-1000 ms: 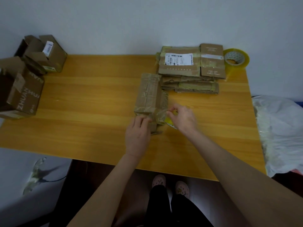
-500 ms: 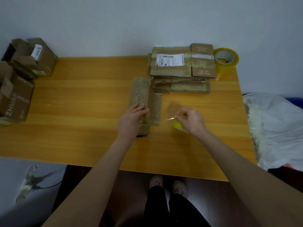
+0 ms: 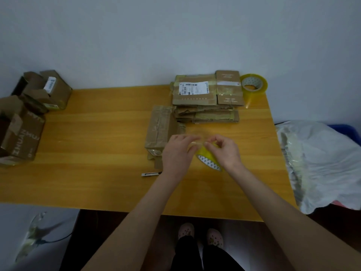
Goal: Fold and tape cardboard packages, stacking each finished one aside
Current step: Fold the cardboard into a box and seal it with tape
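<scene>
Head view, items as being shown:

1. Tape roll (image 3: 208, 159), yellow with a patterned core: being held just above the table (image 3: 97, 145), right of the package, between both hands.
2. Right hand (image 3: 224, 151): being kept curled round the roll's right side, thumb and fingers gripping its rim.
3. Left hand (image 3: 176, 153): being kept bent toward the roll, fingertips being closed on its upper left edge; whether a loose tape end is being pinched there cannot be told, the spot being blurred.
4. Cardboard package (image 3: 159, 128), folded flat and partly taped: being left lying lengthwise on the table, just left of the left hand and partly covered by it at the near end.
5. Stack of finished packages (image 3: 205, 94): being kept at the table's far edge, touching the package's far right corner.
6. Second tape roll (image 3: 253, 84): being stored just right of the stack.
7. Cutter (image 3: 151, 174): being left flat near the left wrist.
8. Open boxes (image 3: 46, 89): being kept at the far left corner.
9. White plastic bag (image 3: 322, 163): being kept beside the table's right edge
</scene>
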{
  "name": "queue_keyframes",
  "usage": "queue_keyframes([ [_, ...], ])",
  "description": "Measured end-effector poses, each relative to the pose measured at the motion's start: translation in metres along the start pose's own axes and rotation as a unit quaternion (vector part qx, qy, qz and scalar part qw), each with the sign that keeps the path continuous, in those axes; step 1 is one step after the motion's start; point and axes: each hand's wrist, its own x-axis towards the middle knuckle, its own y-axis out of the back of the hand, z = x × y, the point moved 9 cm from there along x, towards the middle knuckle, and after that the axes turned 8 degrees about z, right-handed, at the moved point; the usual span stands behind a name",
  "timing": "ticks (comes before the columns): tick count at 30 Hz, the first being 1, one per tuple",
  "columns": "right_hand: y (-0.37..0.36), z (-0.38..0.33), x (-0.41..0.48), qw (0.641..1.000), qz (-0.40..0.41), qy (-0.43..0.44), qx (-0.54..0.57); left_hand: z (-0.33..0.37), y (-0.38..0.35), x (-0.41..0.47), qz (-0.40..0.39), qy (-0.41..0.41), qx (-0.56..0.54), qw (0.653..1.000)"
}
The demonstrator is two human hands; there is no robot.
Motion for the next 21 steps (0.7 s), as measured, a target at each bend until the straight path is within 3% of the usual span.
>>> queue_keyframes([
  [8,0.012,-0.001,-0.010,0.998,-0.031,0.050,-0.011,-0.020,-0.025,0.009,-0.044,0.183,-0.128,0.974],
  [13,0.011,-0.004,-0.015,0.996,-0.052,0.072,-0.013,-0.013,-0.038,0.005,-0.088,0.122,-0.033,0.988],
  [17,-0.002,-0.001,-0.013,0.980,-0.074,0.147,-0.108,-0.027,-0.040,-0.003,-0.105,0.162,0.016,0.981],
  [21,-0.008,0.035,-0.006,0.948,0.006,0.176,-0.266,-0.015,-0.001,-0.014,0.012,0.062,0.026,0.998],
])
